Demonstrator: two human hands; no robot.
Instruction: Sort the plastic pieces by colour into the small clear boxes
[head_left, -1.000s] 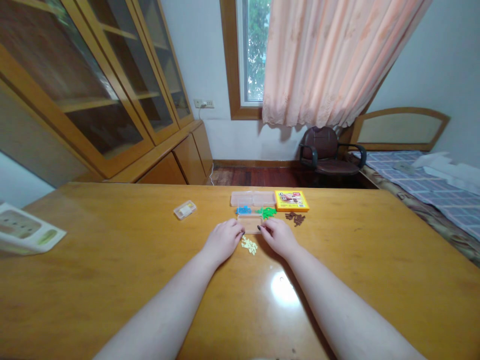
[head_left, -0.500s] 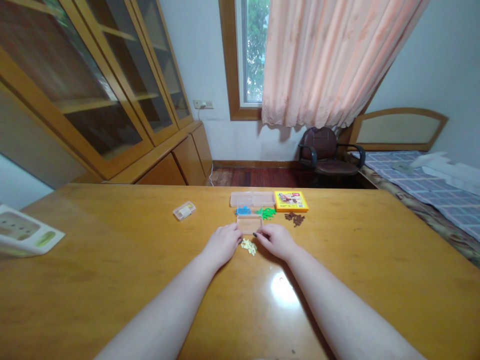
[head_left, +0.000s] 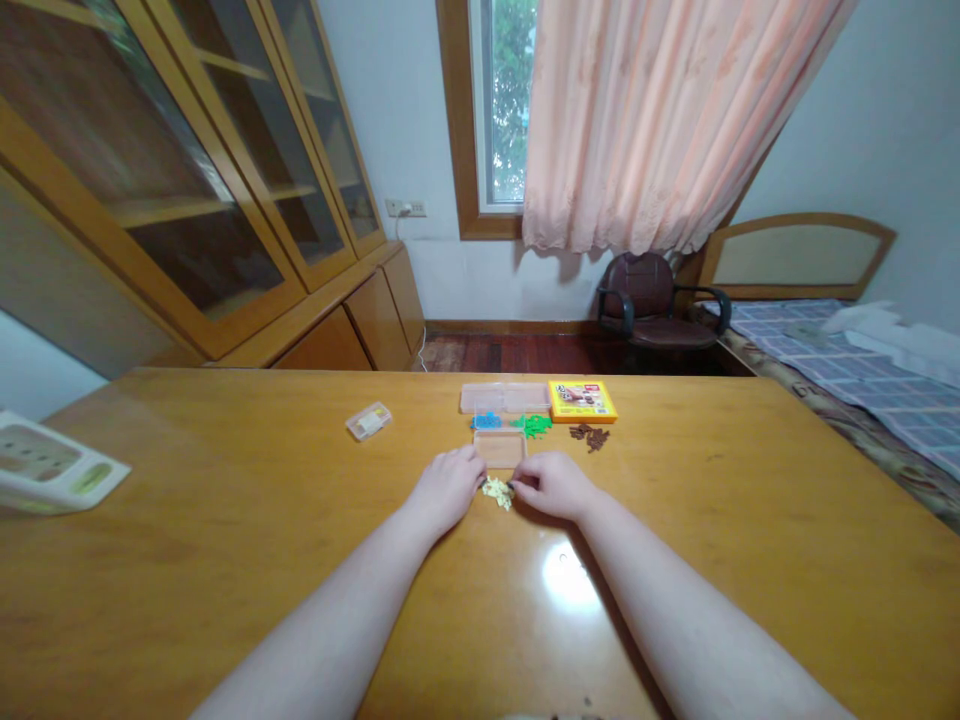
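Pale-yellow pieces (head_left: pixel 496 492) toward far edge of surface (head_left: pixel 450 620): my right hand (head_left: pixel 556 484) just reached them, left hand (head_left: pixel 448 484) beside; can't tell if either pinches.

Left grip (head_left: pixel 446 490) and right grip (head_left: pixel 555 484) flank pale pieces (head_left: pixel 496 492) — clear box (head_left: pixel 500 450) just beyond.

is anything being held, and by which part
It cannot be told: the left hand and right hand flank pale pieces too small to show a grip.
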